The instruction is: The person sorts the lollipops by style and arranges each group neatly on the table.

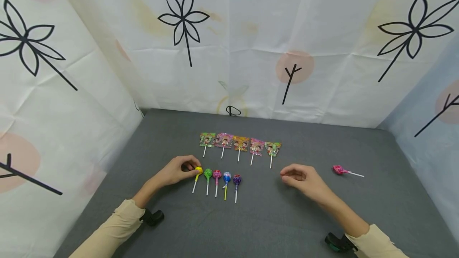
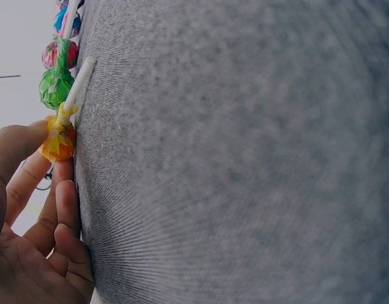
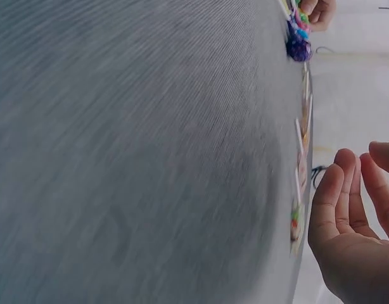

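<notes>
Five round lollipops lie side by side on the grey table (image 1: 272,218): yellow (image 1: 199,170), green (image 1: 208,174), pink (image 1: 216,174), blue (image 1: 227,177) and purple (image 1: 236,179). My left hand (image 1: 187,167) pinches the head of the yellow lollipop (image 2: 57,143) between thumb and fingers at the row's left end, its stick lying on the cloth. My right hand (image 1: 292,174) hovers to the right of the row, fingers loosely curled and holding nothing. It also shows in the right wrist view (image 3: 353,190). Another pink lollipop (image 1: 338,169) lies alone further right.
Behind the round ones lies a row of five flat lollipops in printed wrappers (image 1: 240,143). White cloth walls with flower prints (image 1: 183,23) close off the back and both sides of the table. Black wrist mounts (image 1: 153,217) sit on my forearms.
</notes>
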Available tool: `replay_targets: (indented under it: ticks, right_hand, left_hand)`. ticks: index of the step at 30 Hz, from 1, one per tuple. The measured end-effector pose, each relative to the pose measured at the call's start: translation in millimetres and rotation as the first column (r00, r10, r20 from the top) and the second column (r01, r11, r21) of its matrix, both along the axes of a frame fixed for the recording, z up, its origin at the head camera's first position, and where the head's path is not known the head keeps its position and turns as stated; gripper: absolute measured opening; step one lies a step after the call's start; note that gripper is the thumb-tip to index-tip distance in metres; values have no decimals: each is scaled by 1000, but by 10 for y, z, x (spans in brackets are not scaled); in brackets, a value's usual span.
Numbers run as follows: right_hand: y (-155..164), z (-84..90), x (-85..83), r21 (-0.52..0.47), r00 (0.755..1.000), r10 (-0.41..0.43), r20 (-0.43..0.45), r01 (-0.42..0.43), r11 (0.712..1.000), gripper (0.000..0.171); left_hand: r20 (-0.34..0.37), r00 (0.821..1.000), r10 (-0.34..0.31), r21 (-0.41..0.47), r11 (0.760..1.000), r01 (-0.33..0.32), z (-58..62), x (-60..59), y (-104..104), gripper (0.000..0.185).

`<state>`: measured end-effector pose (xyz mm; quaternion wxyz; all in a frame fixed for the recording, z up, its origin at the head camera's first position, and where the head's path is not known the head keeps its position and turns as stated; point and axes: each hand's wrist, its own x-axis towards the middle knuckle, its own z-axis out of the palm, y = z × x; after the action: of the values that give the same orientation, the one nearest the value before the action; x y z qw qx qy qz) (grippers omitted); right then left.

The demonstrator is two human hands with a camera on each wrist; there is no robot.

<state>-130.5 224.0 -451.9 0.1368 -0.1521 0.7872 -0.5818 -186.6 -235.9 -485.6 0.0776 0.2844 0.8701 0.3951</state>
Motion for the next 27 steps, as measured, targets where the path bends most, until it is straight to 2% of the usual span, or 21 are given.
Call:
replay_targets:
  ticks: [4,8,12,19,27]
  right_hand:
    - [169,4,35,-1,999,-33,6,33,999,29]
    - [355,13,43,20,997,-70,-28,71,997,30]
    - [575,38,25,66,988,-106,-111,114,991,30]
    - [998,55,-32,107,949,-174,-264,208,972,25]
    - [1331,47,-127,100,930,-248,-271,283,954,24]
  left_hand:
    - [-3,1000,-5,4,1000,5,-10,-2,-6,12]
    - [15,1000,-2,2,1000,2,-7,1,-3,12]
    - [22,1000,0,-3,1000,0,0,7,0,12]
    - [4,1000,-7,5,1000,7,-3,4,0,11]
    - [20,1000,-2,-15,1000,2,9,-1,9,12]
